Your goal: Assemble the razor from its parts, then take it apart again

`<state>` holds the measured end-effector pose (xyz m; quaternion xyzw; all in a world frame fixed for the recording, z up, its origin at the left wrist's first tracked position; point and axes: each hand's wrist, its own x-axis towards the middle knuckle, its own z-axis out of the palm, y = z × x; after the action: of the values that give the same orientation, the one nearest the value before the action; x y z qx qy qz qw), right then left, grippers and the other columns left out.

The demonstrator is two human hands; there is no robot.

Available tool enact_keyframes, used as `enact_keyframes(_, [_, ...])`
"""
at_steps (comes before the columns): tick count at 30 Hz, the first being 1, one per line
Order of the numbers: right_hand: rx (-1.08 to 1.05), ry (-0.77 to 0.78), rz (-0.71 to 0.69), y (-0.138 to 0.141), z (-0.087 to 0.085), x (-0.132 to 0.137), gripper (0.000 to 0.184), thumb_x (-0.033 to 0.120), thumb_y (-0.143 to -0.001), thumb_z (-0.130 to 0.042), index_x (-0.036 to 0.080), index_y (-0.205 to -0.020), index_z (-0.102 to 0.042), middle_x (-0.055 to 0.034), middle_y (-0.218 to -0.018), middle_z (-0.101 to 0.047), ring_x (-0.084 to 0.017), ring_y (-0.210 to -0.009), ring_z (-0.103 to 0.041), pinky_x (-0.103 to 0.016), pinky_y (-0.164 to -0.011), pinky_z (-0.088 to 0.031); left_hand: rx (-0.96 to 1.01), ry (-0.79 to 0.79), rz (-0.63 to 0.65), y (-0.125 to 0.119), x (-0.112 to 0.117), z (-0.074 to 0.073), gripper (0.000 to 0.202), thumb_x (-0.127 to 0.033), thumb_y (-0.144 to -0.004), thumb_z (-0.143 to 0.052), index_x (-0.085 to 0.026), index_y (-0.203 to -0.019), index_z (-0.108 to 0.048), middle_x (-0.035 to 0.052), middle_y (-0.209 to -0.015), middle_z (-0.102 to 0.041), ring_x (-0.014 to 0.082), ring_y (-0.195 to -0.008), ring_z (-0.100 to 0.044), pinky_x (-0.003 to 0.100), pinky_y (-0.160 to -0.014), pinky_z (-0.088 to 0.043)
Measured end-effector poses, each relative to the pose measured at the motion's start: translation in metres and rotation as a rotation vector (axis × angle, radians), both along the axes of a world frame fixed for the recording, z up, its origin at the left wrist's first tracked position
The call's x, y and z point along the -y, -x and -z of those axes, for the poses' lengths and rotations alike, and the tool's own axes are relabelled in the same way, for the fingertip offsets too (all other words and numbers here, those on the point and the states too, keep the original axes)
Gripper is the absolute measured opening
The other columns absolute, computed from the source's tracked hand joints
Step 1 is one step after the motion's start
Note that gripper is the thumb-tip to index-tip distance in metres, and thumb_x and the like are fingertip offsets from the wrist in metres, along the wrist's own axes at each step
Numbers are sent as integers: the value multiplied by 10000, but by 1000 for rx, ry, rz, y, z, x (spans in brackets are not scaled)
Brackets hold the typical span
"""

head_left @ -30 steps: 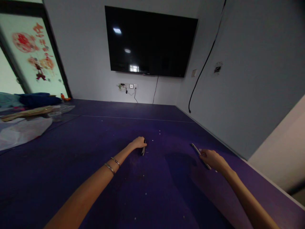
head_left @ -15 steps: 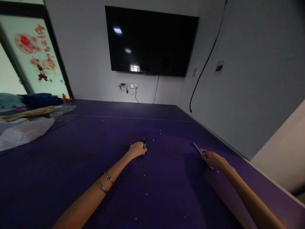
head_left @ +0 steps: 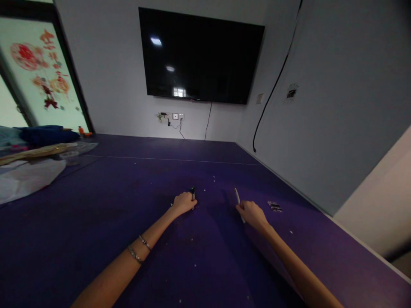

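Note:
My left hand (head_left: 183, 202) rests low over the purple surface (head_left: 128, 239), closed around a small slim tool with a dark top (head_left: 193, 191); its kind is unclear. To the right, my right hand (head_left: 253, 214) is closed around a slim pale stick-like thing (head_left: 237, 196), whose far end sticks up past the fingers and whose near end shows below them. A small clear packet with dark pieces (head_left: 275, 206) lies just right of that hand. Tiny white bits (head_left: 204, 190) are scattered between and around the hands.
Plastic sheeting (head_left: 30, 179) and dark blue cloth (head_left: 48, 134) lie at the far left. A black cable (head_left: 272, 90) hangs down the right wall. A television (head_left: 202, 57) is mounted above wall sockets (head_left: 175, 116).
My right hand has moved left, nearer my left hand, with the pale stick turned more upright. The clear packet now lies apart from it. My left hand has barely moved.

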<state>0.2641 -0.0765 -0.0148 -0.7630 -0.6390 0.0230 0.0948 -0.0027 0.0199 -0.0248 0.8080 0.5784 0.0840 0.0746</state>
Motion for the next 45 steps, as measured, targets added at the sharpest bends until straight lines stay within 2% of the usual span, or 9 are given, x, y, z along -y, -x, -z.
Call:
enact_keyframes(6, [30, -44, -122, 83, -4, -21, 372, 353, -852, -384, 143, -844, -691, -148, -864, -690, -258, -811, -662, -314, -683, -467, 9, 2, 9, 2, 1, 0, 285, -377, -796, -458, -182, -760, -663, 98, -840, -677, 249, -823, -642, 316, -687, -458])
enact_keyframes(11, [16, -66, -152, 117, 0, -37, 368, 346, -847, -397, 122, -871, -689, -162, -894, -683, -262, -846, -656, -328, -716, -474, 16, -8, 19, 3, 1, 1, 287, -392, -795, -467, -186, -770, -665, 107, -832, -677, 246, -835, -640, 315, -697, -454])
enact_keyframes(24, [11, -67, -105, 124, 8, -45, 362, 339, -817, -422, 114, -907, -690, -174, -910, -682, -278, -855, -656, -343, -714, -480, 31, -31, 20, 4, -3, 7, 277, -400, -786, -471, -203, -774, -666, 99, -831, -679, 240, -809, -638, 314, -683, -447])
enact_keyframes(29, [-2, -60, -123, 120, 10, -46, 397, 395, -839, -395, 129, -883, -687, -166, -892, -683, -275, -838, -657, -340, -699, -474, 65, -26, 18, 5, -5, 9, 354, -455, -814, -429, -199, -750, -665, 95, -797, -670, 226, -774, -633, 287, -648, -426])
enact_keyframes(33, [-9, -97, -100, 100, 4, -43, 425, 449, -858, -361, 164, -832, -675, -133, -846, -682, -255, -800, -655, -324, -674, -458, 205, -69, -23, 9, -12, 11, 375, -452, -832, -405, -190, -725, -651, 87, -767, -656, 199, -715, -609, 264, -611, -386])
enact_keyframes(36, [-56, -144, -66, 65, -3, -38, 389, 455, -856, -377, 184, -812, -652, -94, -806, -671, -218, -757, -644, -288, -646, -440, 372, -101, -61, 17, -21, 12, 351, -416, -824, -419, -176, -663, -619, 60, -684, -627, 164, -631, -567, 244, -573, -343])
enact_keyframes(40, [-123, -329, -33, -8, -4, -31, 281, 389, -837, -433, 185, -867, -624, -79, -926, -637, -183, -830, -612, -264, -713, -435, 461, -118, -81, 33, -32, 13, 371, -362, -836, -366, -164, -588, -560, 25, -604, -576, 135, -579, -518, 232, -555, -311])
enact_keyframes(45, [-98, -477, 47, -109, 13, -20, 294, 350, -794, -480, 156, -967, -616, -122, -1028, -610, -228, -997, -562, -324, -878, -415, 579, -137, -68, 52, -43, 15, 341, -361, -794, -374, -175, -544, -512, -13, -514, -495, 132, -531, -472, 234, -537, -304])
